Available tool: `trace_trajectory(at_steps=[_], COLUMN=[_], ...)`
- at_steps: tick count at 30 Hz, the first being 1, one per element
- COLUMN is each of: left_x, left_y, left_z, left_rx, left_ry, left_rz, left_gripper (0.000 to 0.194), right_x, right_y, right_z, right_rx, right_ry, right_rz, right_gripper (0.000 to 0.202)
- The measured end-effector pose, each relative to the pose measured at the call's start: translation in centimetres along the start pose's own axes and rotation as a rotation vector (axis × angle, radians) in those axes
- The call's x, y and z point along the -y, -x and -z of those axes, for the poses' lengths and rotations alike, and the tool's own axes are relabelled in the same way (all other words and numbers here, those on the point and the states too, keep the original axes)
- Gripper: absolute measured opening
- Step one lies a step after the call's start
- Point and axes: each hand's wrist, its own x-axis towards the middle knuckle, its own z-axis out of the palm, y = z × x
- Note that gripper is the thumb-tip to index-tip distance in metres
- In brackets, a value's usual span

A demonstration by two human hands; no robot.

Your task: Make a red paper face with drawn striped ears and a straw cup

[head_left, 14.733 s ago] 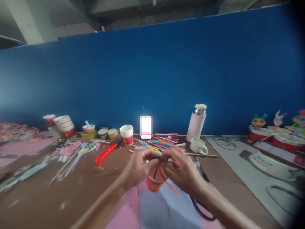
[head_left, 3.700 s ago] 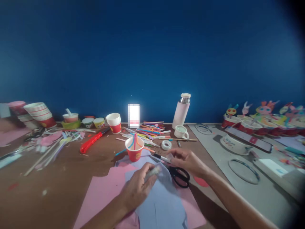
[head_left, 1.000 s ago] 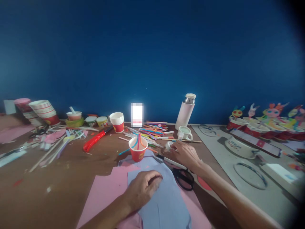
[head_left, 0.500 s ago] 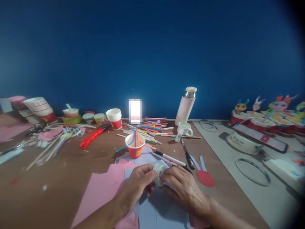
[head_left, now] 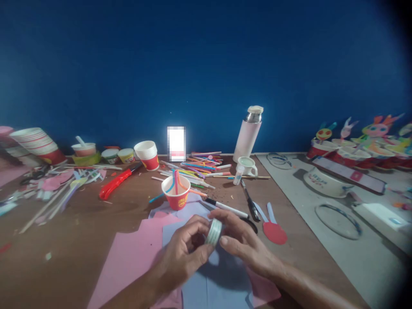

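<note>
My left hand [head_left: 189, 246] is closed round a small roll of tape [head_left: 214, 231], with the thumb below its edge. My right hand [head_left: 246, 240] is beside the roll, fingers apart and curved. Its index fingertip lies at the roll's top edge; whether it touches is hard to tell. Both hands are above blue paper [head_left: 222, 283] and pink paper [head_left: 128, 253]. Just beyond stands a red paper cup [head_left: 178, 201] with bent orange, pink and blue strips over its rim. A red paper disc with two pale strips [head_left: 274, 232] lies right of my right hand.
A red cutter [head_left: 114, 185] lies to the left, near paper scraps and stacked cups [head_left: 146, 155]. Colored sticks [head_left: 196, 169], a marker [head_left: 228, 207], a black pen [head_left: 250, 201], a mug [head_left: 247, 166] and a thermos [head_left: 247, 136] are behind. Rightward, a phone [head_left: 349, 174] rests on a bowl [head_left: 326, 183].
The tape roll has turned so its outer band shows. My right hand's fingers have spread and drawn off it, while my left hand keeps hold. The view has shifted slightly.
</note>
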Motion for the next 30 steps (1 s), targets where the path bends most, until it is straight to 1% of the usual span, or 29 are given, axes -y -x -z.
trace_trajectory(at_steps=[2,4,6,8,11,15,19,24,27,30], left_x=[0.02,-0.03,-0.07,-0.06,-0.02,-0.16,-0.46,-0.54,-0.43,-0.31], left_y=[0.08,0.13,0.13,0.09,0.03,0.05,0.09,0.17,0.16,0.11], left_z=[-0.10,-0.14,-0.10,-0.03,0.02,0.03,0.31,0.62,0.60,0.54], left_rx=[0.017,0.023,0.030,0.056,0.087,0.098,0.121,0.164,0.148,0.146], left_ry=[-0.033,-0.038,-0.001,0.064,0.128,0.135,0.134,0.223,0.271,0.303], left_rz=[0.008,0.042,0.088,0.114,0.109,0.109,0.142,0.147,0.141,0.145], left_gripper=[0.004,0.002,0.003,0.009,0.018,0.015,0.011,0.015,0.014,0.011], right_x=[-0.14,-0.04,0.18,0.30,0.11,-0.32,-0.38,-0.30,-0.37,-0.47], right_y=[0.02,0.00,-0.02,0.00,0.09,0.17,0.18,0.12,0.06,0.05], right_z=[-0.05,-0.09,-0.10,-0.12,-0.18,-0.19,-0.16,-0.19,-0.17,-0.19], right_rx=[0.064,0.076,0.058,0.025,-0.028,-0.038,-0.043,-0.059,-0.084,-0.110], right_ry=[-0.020,0.015,0.099,0.210,0.371,0.497,0.503,0.469,0.430,0.398], right_rz=[0.010,0.047,0.088,0.138,0.243,0.360,0.351,0.340,0.308,0.273], right_gripper=[0.049,0.045,0.040,0.038,0.037,0.034,0.022,0.011,0.009,0.011])
